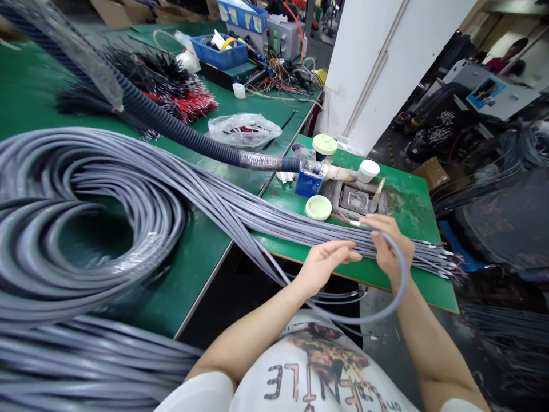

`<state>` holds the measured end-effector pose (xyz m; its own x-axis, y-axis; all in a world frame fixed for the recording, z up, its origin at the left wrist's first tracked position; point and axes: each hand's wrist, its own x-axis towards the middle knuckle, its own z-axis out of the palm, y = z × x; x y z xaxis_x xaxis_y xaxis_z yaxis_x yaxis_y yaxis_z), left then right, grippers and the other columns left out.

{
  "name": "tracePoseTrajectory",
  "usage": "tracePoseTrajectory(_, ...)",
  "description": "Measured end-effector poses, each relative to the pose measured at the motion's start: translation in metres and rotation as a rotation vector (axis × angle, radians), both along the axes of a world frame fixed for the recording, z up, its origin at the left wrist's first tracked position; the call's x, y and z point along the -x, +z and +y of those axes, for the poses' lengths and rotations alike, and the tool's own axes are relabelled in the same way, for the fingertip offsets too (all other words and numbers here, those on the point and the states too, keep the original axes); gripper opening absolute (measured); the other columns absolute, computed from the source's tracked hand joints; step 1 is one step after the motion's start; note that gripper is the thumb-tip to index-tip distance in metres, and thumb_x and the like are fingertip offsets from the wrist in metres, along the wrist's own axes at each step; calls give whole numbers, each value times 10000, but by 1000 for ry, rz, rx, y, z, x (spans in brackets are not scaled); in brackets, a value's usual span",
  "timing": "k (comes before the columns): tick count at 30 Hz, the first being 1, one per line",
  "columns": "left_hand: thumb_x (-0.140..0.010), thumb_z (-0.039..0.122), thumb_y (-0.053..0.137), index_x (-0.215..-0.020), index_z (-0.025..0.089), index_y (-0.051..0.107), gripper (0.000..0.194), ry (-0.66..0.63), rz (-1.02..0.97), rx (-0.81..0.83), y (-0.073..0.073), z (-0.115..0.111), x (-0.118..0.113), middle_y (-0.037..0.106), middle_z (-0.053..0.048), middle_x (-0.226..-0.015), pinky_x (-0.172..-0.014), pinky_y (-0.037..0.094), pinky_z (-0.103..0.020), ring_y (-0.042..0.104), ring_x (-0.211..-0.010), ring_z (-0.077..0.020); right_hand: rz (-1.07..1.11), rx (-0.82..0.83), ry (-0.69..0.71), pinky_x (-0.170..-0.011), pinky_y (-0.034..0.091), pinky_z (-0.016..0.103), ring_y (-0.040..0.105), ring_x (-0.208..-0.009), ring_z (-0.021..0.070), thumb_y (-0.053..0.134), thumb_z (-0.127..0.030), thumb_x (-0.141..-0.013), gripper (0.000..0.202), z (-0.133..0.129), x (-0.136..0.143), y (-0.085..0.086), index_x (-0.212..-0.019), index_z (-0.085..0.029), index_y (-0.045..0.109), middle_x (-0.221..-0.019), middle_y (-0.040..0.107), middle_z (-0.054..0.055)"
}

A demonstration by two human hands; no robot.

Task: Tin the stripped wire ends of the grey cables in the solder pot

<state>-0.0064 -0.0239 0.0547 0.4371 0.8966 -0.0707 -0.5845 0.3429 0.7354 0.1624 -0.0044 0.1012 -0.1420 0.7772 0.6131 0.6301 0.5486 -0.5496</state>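
Note:
My right hand (392, 246) is closed on a grey cable (403, 280) close to its end. The cable's stripped end, with thin coloured wires, points left toward a square metal pot (355, 200) with a greyish surface. From my grip the cable loops down and back to the left. My left hand (328, 263) has its fingers stretched out to the right over the near edge of a thick bundle of grey cables (295, 223), with nothing visible in it. A shallow pale-green dish (318, 208) sits just left of the pot.
A ribbed hose (193, 137) crosses to a nozzle above the pot, beside a blue box (307, 182) and a white-lidded jar (368, 170). Coiled grey cable (146, 252) covers the left table. Behind lie black and red wires (180, 91), a plastic bag (244, 130) and a blue bin (221, 51).

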Motion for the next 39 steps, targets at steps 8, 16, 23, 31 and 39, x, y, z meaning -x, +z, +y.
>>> tracePoseTrajectory(8,-834,388,613,-1092,257,723,310,-621,81,-779,41,-18,33,740,-89,-987,-805,526,-311,681,-887,-232,192,167,-138,-842,532,370,693,-867,207,520,-414,-909,266,73,1,0,-932,-197,672,-848,733,52)
tracePoseTrajectory(16,-841,354,593,-963,276,743,209,-107,501,-941,-47,-3,-17,732,-57,-801,-741,458,-256,656,-785,-192,255,237,-65,-749,544,332,683,-780,187,546,-450,-883,304,110,25,-11,-919,-178,677,-816,732,58)
tracePoseTrajectory(23,-853,311,576,-954,274,726,184,-54,558,-1015,-65,1,-20,715,-45,-793,-711,432,-228,648,-756,-168,112,280,-74,-673,494,279,620,-695,149,533,-454,-884,310,122,40,-19,-906,-180,677,-826,726,43)
tracePoseTrajectory(31,-881,356,537,-978,227,701,230,-152,666,-1069,-62,4,-19,726,-43,-831,-689,432,-225,656,-788,-164,58,275,-38,-672,487,260,652,-725,156,544,-397,-884,259,129,48,-21,-868,-180,685,-785,725,34)
tracePoseTrajectory(39,-906,383,503,-1035,216,685,278,-258,735,-1056,-59,6,-17,730,-33,-927,-751,445,-220,655,-861,-152,-6,275,-70,-611,476,254,641,-656,154,562,-372,-871,235,133,53,-21,-848,-186,704,-752,730,23)
